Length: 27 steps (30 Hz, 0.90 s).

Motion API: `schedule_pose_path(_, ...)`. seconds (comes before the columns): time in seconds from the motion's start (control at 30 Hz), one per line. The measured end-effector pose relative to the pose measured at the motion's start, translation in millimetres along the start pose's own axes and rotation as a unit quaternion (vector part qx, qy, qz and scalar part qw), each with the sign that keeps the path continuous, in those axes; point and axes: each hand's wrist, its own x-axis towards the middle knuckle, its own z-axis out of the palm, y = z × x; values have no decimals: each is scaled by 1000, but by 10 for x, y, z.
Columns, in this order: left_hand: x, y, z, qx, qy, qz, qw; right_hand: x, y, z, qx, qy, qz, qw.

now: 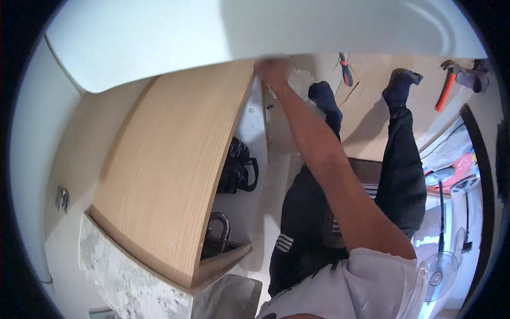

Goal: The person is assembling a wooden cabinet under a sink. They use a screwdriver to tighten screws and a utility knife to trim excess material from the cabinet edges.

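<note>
My right arm comes up from a white sleeve at the lower right. My right hand (pixel 273 70) is at the far end of a light wood-grain panel (pixel 164 170), beside the panel's long edge and just under a large white rounded surface (pixel 159 40). Motion smears the fingers, so their grip does not show; whether they touch the panel is unclear. Of my left hand nothing is visible. Below the panel's edge lie a black quilted bag (pixel 236 170) and a curved metal tube (pixel 223 226), both partly covered.
A red-and-black screwdriver (pixel 346 73) and a hammer (pixel 447 87) with an orange handle lie beyond my legs (pixel 404 159). White crumpled material (pixel 301 82) is near my right hand. A marble-patterned box-like base (pixel 125 266) meets the panel's near end. A fan (pixel 438 276) stands at the right.
</note>
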Motion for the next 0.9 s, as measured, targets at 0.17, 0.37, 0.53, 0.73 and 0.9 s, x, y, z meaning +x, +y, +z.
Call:
schedule_pose_path(0.17, 120, 76, 209, 12, 26, 12, 1000, 231, 367, -48, -103, 38, -64, 992)
schedule_pose_path(0.37, 128, 41, 684, 16, 45, 57, 997, 362, 493, -1522, -63, -51, 48, 996)
schedule_pose_path(0.53, 217, 44, 958, -4, 74, 102, 992, 1031, 718, -2871, -162, -34, -117, 979)
schedule_pose_path(0.73, 134, 189, 1225, 17, 104, 86, 991, 2459, 1302, -4613, -542, 100, -196, 811)
schedule_pose_path(0.9, -111, 135, 899, 46, 136, 44, 989, 2839, 1716, -5117, -495, -43, -189, 847)
